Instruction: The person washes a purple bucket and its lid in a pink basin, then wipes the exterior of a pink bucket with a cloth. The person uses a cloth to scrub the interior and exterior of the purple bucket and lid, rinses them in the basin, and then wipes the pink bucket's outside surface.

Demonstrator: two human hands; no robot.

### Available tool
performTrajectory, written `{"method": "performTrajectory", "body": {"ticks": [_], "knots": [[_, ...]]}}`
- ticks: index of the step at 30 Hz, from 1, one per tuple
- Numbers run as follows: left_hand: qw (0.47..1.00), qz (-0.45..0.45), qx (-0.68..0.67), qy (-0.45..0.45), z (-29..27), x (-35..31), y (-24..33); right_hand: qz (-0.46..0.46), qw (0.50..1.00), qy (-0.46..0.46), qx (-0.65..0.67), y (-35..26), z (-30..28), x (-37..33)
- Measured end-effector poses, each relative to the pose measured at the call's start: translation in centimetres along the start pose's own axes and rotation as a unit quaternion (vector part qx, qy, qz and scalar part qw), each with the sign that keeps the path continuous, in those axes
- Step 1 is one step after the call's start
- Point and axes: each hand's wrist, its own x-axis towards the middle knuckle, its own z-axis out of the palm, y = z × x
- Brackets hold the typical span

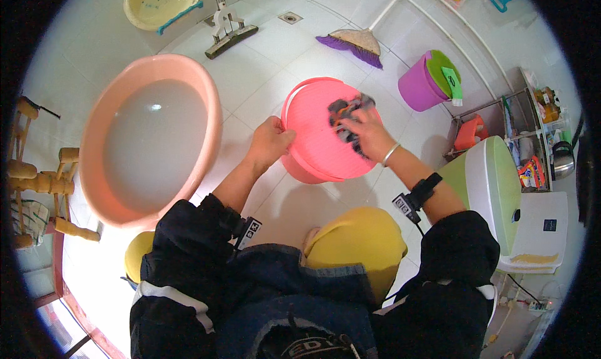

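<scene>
A pink bucket [303,124] stands on the floor in front of me, its round, ribbed pink face turned up toward me. At its left edge my left hand [270,140] grips the rim, fingers closed and thumb against the pink surface. My right hand [369,133] presses a crumpled dark grey cloth [345,112] with orange patches onto the right part of that face. The cloth is bunched under my fingers, and motion blurs them a little. Whether the pink face is a lid or the bucket's inside, I cannot tell.
Left of the bucket sits a large peach tub [213,121] of cloudy water. Wooden stools [47,184] stand at the far left. Behind are a squeegee mop [231,40], a purple broom [354,44] and a purple bucket [416,87]. A green-and-white appliance [494,190] and a rack [529,127] line the right.
</scene>
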Motion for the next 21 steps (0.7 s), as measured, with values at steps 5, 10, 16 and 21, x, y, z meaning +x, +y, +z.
{"method": "performTrajectory", "body": {"ticks": [5, 10, 16, 21], "knots": [[0.999, 0.009, -0.034, -0.006, 0.1, 0.2, -1.0, -0.197, 0.972, 0.009, -0.124, -1.3, 3.6, 0.2], [0.998, 0.000, -0.063, -0.018, 0.2, 0.5, -1.3, -0.041, 0.995, 0.013, -0.091, 2.5, -1.7, -1.1], [0.999, -0.006, -0.025, -0.039, 0.0, 0.4, -0.9, -0.123, 0.985, -0.018, -0.118, -1.3, 2.9, 1.1], [0.998, 0.001, -0.046, -0.039, 0.0, 0.4, -1.3, -0.192, 0.978, -0.033, -0.076, 1.1, -0.3, 1.3]]}}
